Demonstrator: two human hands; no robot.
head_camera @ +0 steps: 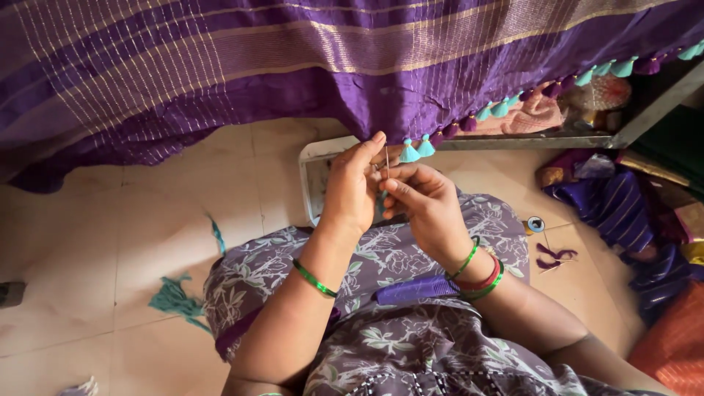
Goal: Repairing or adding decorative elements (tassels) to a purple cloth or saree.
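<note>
Now left hand (350, 187) pinches needle (386, 158) upright; right hand (429, 205) pinches thread just beside it. Needle thin, stiff, slippery: grip mid-shaft. Tassel (409, 152) above soft, light.

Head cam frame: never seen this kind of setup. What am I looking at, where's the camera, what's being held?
No machine here: one camera worn on a person's head, looking down at their own two bare hands. The left hand pinches a thin needle upright; the right hand meets it at the fingertips. Above hangs a purple cloth edged with teal and purple tassels. A purple comb lies on the lap. On the tiled floor are teal thread scraps, a thread spool and a white tray.
</note>
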